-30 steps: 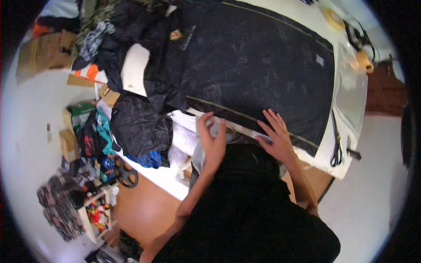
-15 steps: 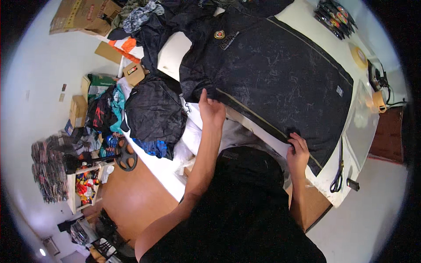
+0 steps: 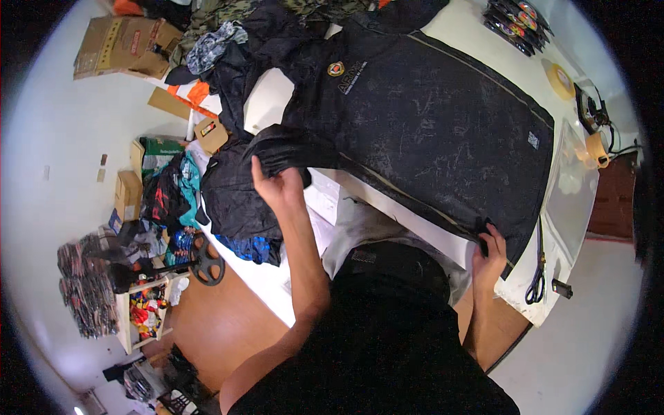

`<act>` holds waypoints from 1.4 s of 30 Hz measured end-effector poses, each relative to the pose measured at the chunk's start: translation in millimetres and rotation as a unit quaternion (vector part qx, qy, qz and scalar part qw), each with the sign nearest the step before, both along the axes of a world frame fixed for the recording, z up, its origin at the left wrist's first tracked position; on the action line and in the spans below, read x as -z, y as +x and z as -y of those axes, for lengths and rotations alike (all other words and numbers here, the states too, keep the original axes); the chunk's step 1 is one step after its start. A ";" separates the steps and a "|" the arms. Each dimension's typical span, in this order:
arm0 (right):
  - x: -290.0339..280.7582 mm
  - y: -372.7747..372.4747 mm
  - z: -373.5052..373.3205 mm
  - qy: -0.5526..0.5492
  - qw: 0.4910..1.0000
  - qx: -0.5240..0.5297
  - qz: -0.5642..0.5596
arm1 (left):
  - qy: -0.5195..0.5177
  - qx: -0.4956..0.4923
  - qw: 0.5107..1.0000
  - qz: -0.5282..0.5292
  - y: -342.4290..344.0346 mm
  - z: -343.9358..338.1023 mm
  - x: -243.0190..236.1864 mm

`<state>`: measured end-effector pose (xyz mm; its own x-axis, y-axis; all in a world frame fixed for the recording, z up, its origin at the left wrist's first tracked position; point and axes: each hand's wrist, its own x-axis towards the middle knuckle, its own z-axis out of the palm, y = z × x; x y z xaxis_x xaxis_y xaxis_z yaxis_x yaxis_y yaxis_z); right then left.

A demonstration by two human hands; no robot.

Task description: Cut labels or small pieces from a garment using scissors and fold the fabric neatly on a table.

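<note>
A black long garment [image 3: 443, 138] with a round emblem and pale seams lies spread over the white table [image 3: 456, 243]. My left hand [image 3: 278, 188] grips a bunched part of it [image 3: 294, 145], raised at the garment's left end, over another crumpled black garment [image 3: 236, 204]. My right hand [image 3: 490, 252] has its fingers curled on the lower edge near the right corner, gripping it. Black scissors [image 3: 536, 283] lie to the right of that hand, beside a small dark object [image 3: 561, 289]. A grey fabric [image 3: 360, 218] shows between my body and the table edge.
A tape roll [image 3: 561, 81], stacked packets [image 3: 515, 24] and a corded appliance [image 3: 591, 111] are along the right. Mixed clothing, cardboard boxes [image 3: 117, 45] and a white piece [image 3: 270, 97] crowd the left. A wooden rack [image 3: 124, 318] and a black wheel [image 3: 207, 266] stand lower left.
My left hand has moved left, lifting the bunched part with it. My right hand has moved right along the edge and closed on it, and the garment's lower edge has shifted.
</note>
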<state>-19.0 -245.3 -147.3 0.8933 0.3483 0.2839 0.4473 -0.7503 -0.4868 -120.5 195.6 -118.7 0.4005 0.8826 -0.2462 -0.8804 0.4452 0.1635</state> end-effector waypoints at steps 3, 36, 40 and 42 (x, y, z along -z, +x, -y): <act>-16.0 5.5 38.9 0.025 0.997 0.059 -0.036 | 0.070 -0.041 0.988 -0.134 16.5 22.2 -18.0; 6.4 125.5 -93.3 -0.034 0.997 -0.024 0.060 | 0.895 0.152 0.236 -0.348 212.9 148.7 38.1; 7.7 158.2 -52.7 -0.072 0.993 0.057 0.075 | 0.900 0.084 0.195 -0.381 250.5 131.2 41.1; 8.9 170.4 -30.3 -0.089 0.990 0.108 0.032 | 0.888 0.084 0.218 -0.395 258.8 120.3 42.9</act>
<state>151.4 -215.0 -156.2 0.9348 0.2015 0.2927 0.2930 -0.9031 -0.3140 138.3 75.3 -161.5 0.9160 -0.1441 0.3745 -0.2601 -0.9238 0.2808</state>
